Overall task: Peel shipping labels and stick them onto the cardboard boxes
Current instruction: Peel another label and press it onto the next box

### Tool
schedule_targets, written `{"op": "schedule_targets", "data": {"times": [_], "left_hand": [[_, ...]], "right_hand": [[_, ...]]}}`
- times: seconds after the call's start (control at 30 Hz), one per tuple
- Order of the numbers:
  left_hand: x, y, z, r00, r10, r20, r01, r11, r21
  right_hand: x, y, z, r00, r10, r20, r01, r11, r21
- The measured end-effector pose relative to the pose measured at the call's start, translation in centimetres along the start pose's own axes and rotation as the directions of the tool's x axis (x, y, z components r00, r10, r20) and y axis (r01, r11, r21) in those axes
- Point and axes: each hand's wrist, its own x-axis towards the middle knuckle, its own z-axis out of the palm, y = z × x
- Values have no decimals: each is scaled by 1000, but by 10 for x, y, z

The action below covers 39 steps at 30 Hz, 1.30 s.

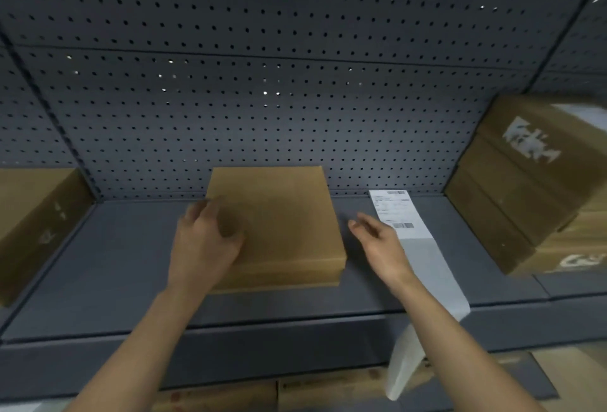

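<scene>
I see the left hand (207, 241) on the left edge of the flat cardboard box (289, 224), fingers bent over its top, blurred, so I can't tell the grip. The right hand (377, 241) hovers loose and holds nothing, just right of the box. The label strip (394, 211) lies just right of that hand, its tail hanging off the shelf (115, 264).
</scene>
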Motion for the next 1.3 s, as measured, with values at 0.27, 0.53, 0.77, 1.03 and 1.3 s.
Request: {"op": "schedule_targets", "data": {"times": [0.27,0.53,0.77,1.03,1.3], "left_hand": [[3,86,55,943,299,147,-278,949,-145],[-9,153,115,859,464,216,-410,877,-251],[-20,185,151,824,378,422,-375,922,-95],[-25,178,178,854,277,440,-285,957,-49],[-22,175,190,907,58,418,70,956,-286]], "right_hand": [[6,30,-96,974,-8,-227,-62,951,-303],[19,67,-138,973,20,-230,-140,843,-519],[33,78,-135,973,21,-229,-178,698,-693],[42,87,-139,967,63,-247,-208,755,-622],[29,79,-149,985,7,-175,-3,1000,26]]}}
